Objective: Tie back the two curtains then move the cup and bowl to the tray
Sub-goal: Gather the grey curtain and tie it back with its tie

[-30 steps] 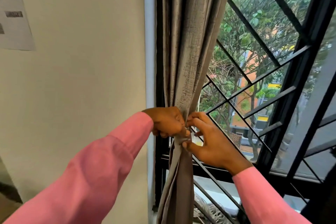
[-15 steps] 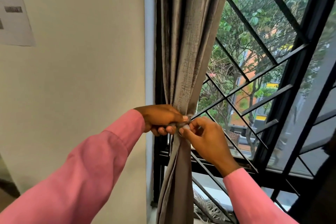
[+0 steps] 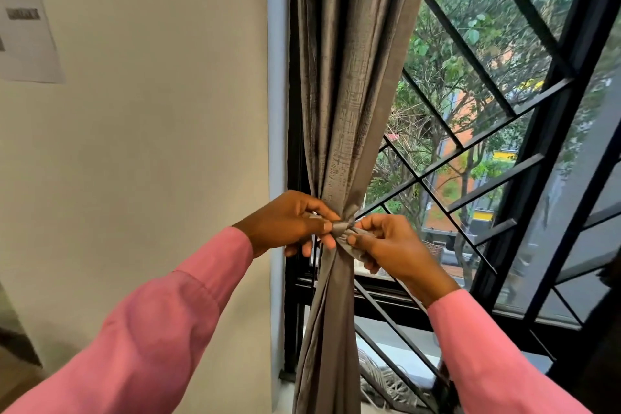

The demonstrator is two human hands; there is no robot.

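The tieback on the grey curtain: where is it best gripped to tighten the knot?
By its two loose ends, one from each side of the knot, pulling outward. The left hand and right hand pinch there already, where the curtain is cinched narrowest.

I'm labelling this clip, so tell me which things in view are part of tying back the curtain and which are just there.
Part of the job:
- grey curtain, gathered at the window's left edge
- tie band cinching it
- left hand and right hand, each pinching the band

Just there:
- black window grille
- paper sheet on the wall

Cup, bowl and tray are not in view.
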